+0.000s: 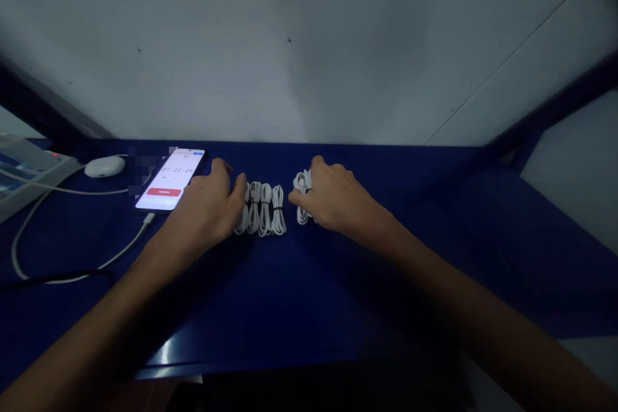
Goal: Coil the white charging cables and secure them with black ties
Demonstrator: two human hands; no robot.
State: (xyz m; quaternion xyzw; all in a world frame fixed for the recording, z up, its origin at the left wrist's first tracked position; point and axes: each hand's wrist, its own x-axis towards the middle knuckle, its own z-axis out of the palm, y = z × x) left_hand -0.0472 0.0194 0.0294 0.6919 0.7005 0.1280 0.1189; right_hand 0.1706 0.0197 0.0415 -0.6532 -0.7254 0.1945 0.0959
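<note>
my forearms [458,293] cross the table's [299,315] front edge, my left hand [207,209] loosely parted beside the tied white cables [265,209], my right hand [335,196] pinching the clustered bundles [302,214], best kept parallel.

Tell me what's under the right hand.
At the right hand, looped white cable shows above and below the thumb, which crosses it. The hand covers the rest, so how much more lies there cannot be told.

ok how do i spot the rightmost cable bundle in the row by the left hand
On the blue table, find the left hand. Just right of it runs a row of white cable bundles. The end bundle alone in that row faces the blue gap before the right hand.
</note>
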